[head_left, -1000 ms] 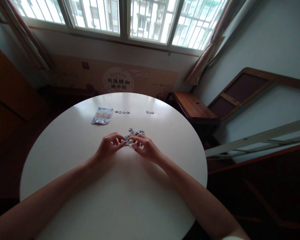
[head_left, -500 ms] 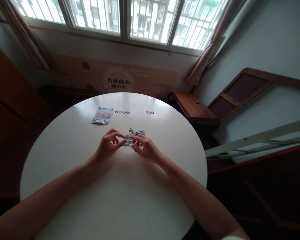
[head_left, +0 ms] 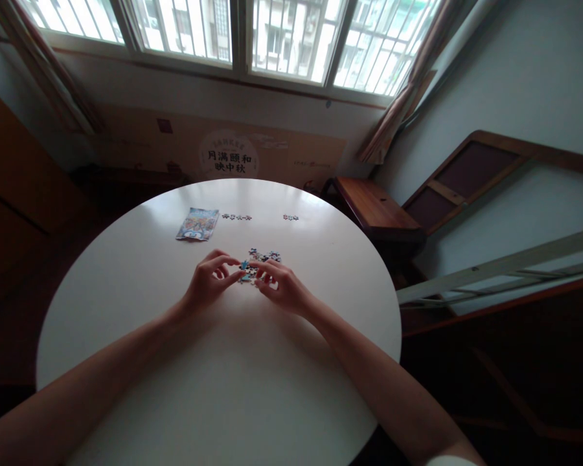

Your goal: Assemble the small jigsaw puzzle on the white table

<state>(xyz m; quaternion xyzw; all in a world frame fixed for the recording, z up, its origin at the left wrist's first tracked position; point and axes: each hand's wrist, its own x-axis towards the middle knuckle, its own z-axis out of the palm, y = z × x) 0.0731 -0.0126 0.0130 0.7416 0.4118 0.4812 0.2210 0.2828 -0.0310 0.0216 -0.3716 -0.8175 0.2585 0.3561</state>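
Observation:
A cluster of small jigsaw pieces (head_left: pixel 262 257) lies near the middle of the round white table (head_left: pixel 223 375). My left hand (head_left: pixel 208 285) and my right hand (head_left: pixel 282 288) meet at the near edge of that cluster. Both pinch with thumb and fingertips at puzzle pieces (head_left: pixel 247 270) between them. The fingers hide how the pinched pieces join.
A printed puzzle packet (head_left: pixel 197 224) lies at the far left of the table. Two short rows of joined pieces (head_left: pixel 236 217) (head_left: pixel 290 217) sit near the far edge. A wooden bench (head_left: pixel 376 210) stands right of the table, windows behind.
Both hands stay at the pile; the fingers shift slightly on the pieces, and the left hand's fingers lift a little.

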